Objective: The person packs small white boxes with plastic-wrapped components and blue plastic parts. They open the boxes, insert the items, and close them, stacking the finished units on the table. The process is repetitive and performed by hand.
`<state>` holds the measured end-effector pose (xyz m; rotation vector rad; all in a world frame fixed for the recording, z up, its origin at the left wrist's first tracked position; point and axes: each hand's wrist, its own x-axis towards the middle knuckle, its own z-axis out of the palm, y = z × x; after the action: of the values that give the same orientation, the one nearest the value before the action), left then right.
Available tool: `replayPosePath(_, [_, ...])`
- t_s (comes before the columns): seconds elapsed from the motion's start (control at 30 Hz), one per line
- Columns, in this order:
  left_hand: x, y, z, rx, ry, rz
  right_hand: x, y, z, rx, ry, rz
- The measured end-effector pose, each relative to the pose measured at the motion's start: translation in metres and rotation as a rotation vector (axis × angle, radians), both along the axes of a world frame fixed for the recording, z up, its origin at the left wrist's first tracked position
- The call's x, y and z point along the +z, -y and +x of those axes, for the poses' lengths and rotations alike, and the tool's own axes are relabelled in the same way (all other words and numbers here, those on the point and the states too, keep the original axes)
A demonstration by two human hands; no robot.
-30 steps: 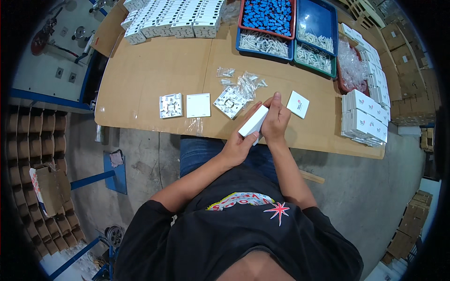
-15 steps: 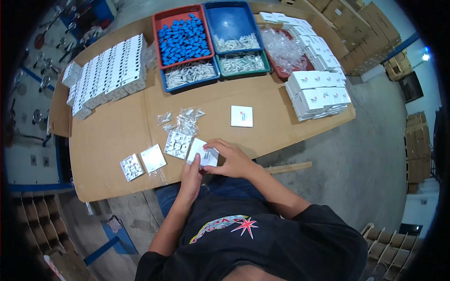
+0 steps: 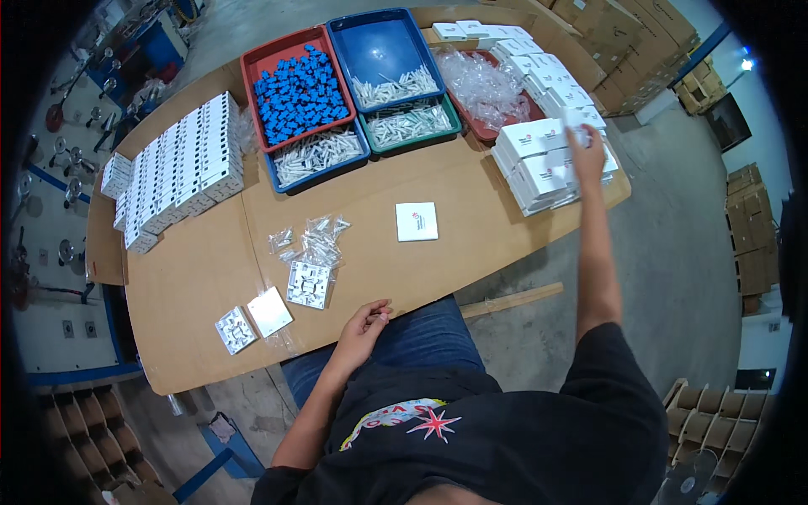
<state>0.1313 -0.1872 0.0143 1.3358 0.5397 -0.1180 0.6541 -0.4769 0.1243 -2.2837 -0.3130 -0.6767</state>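
My right hand [image 3: 587,153] reaches to the far right, gripping a white square plate [image 3: 572,120] over the stacked white plates [image 3: 539,172]. The hand partly hides the held plate. At the table's near edge, my left hand [image 3: 364,330] is empty, its fingers loosely bent and a little apart. A white moulded square piece [image 3: 309,284] lies beyond it, beside small clear bags of parts [image 3: 322,241]. Farther left are a plain white square plate [image 3: 269,312] and another moulded piece [image 3: 235,330]. One printed white plate [image 3: 417,221] lies alone mid-table.
Along the back stand a red tray of blue parts [image 3: 335,59], a blue tray [image 3: 370,42], a green tray [image 3: 404,145] and another blue tray [image 3: 362,158], all with white pieces. Clear bags [image 3: 484,88] fill a red tray. Rows of white blocks [image 3: 189,160] stand left.
My right hand has left my left hand and swung far right to the stack, carrying the white plate. My left hand has let go and dropped back slightly toward me.
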Motion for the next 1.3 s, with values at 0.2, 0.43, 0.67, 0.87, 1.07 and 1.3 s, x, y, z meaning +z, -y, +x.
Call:
replayPosePath(0.2, [0.0,0.0,0.001,-0.048,0.048,0.141,-0.007,0.067,0.127,-0.169,-0.037,-0.209])
replayPosePath(0.43, [-0.002,0.004,0.006,-0.069,0.102,0.194,-0.041,0.103,0.161,-0.1,-0.058,-0.303])
replayPosePath(0.67, [-0.008,0.004,-0.003,-0.048,0.071,0.26,0.008,-0.051,-0.043,0.291,0.162,-0.058])
replayPosePath(0.87, [0.004,-0.009,0.0,0.091,0.031,-0.033,-0.076,-0.162,-0.227,0.944,-0.2,-0.208])
replayPosePath(1.07, [0.04,-0.038,-0.028,0.452,0.036,1.218,-0.099,-0.183,-0.262,0.951,-0.24,-0.389])
replayPosePath(1.3, [0.015,-0.068,-0.035,0.356,-0.057,1.344,-0.101,-0.184,-0.286,0.876,-0.785,0.194])
